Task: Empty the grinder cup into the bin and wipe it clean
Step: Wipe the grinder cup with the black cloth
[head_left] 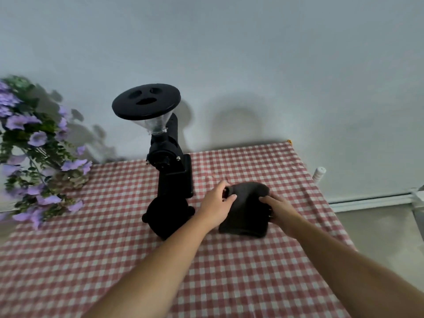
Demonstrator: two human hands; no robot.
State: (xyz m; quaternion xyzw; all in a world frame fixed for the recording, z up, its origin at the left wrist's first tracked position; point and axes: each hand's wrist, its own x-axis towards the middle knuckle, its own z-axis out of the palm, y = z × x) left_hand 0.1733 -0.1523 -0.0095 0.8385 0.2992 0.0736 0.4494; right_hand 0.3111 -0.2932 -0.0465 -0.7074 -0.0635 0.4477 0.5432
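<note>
A dark grey cloth [246, 210] sits bunched into a dome on the checked tablecloth, right of the grinder. My left hand [218, 203] pinches its upper left edge between thumb and fingers. On the cloth's right side, my right hand [278, 208] presses its fingers into the fabric. Whether something is wrapped inside the cloth is hidden. The black coffee grinder [169, 161] stands at the back with a clear hopper and a black lid [146, 101]. A round black part with small side knobs [167, 216] lies at the grinder's foot, just left of my left wrist.
The red and white checked tablecloth [229, 271] covers the table. Purple flowers with green leaves [39, 157] stand at the left edge. A white wall runs behind. Beyond the table's right edge is a white capped post [319, 174]. No bin is in view.
</note>
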